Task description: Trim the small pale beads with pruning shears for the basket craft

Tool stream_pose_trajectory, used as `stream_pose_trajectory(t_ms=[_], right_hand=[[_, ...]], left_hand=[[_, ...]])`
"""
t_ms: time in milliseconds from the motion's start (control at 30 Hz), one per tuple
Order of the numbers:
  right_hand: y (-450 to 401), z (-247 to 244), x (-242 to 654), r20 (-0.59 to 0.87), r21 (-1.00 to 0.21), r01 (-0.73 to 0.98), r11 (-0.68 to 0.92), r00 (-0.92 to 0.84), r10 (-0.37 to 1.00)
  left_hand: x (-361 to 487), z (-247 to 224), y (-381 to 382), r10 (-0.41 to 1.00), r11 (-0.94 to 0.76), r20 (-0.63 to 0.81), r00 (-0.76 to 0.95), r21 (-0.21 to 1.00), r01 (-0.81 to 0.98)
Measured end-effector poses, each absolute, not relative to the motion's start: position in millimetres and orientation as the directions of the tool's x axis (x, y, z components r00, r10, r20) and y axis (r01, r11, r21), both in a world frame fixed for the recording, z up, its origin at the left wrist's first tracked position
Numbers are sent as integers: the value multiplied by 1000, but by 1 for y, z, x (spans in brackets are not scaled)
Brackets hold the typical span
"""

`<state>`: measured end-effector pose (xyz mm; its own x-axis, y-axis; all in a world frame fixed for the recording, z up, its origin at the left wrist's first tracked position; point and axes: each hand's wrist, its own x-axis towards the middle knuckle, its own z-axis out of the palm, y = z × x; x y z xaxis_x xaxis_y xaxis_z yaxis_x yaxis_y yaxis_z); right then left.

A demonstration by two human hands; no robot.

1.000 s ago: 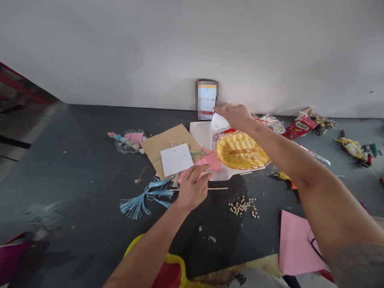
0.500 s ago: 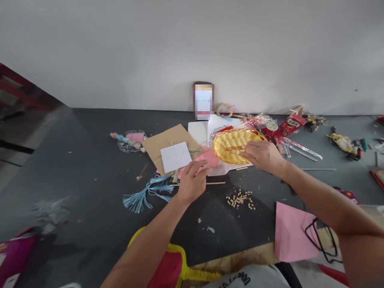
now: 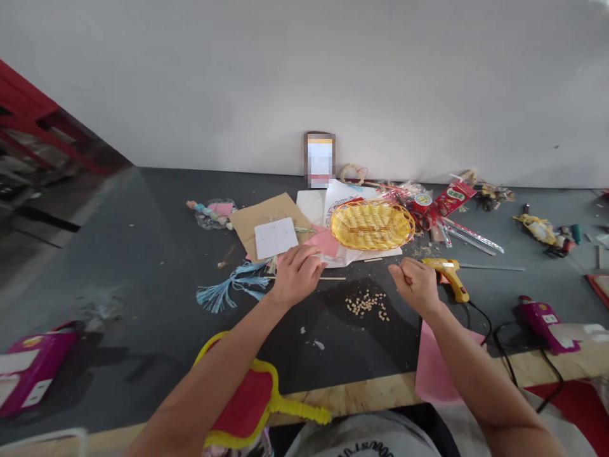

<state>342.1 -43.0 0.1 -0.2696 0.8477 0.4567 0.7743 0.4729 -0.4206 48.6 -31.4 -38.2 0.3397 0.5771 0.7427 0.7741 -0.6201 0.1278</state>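
Observation:
My left hand (image 3: 299, 274) is over the table beside the pink paper (image 3: 324, 242), its fingers curled together; whatever they hold, if anything, is too small to tell. To the right, my right hand (image 3: 415, 284) is closed below the yellow woven basket (image 3: 373, 225), apart from it, and its contents are hidden. Small light wooden pieces (image 3: 365, 304) lie scattered on the dark table between the hands. Left of my left hand are a white card (image 3: 276, 238) on brown paper (image 3: 242, 223) and a blue tassel (image 3: 219, 296).
A yellow glue gun (image 3: 447, 270) lies right of my right hand. A phone (image 3: 320, 158) leans on the wall. Red packets (image 3: 455, 198) lie behind on the right. A yellow-edged red fan (image 3: 252, 400) and pink paper bag (image 3: 440, 368) are near the front edge.
My right hand has moved from the basket down and towards me, uncovering the basket's right side. The glue gun now shows. My left hand stays near the pink paper.

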Motion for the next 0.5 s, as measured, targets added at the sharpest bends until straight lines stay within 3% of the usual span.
stream_pose_trajectory(t_ms=[233, 500], right_hand=[[-31, -22, 347, 478, -475, 768, 430, -184, 859], [-32, -23, 344, 455, -488, 772, 407, -173, 873]], left_hand=[[71, -22, -50, 567, -623, 711, 415, 40, 781], [97, -39, -58, 623, -636, 695, 359, 183, 750]])
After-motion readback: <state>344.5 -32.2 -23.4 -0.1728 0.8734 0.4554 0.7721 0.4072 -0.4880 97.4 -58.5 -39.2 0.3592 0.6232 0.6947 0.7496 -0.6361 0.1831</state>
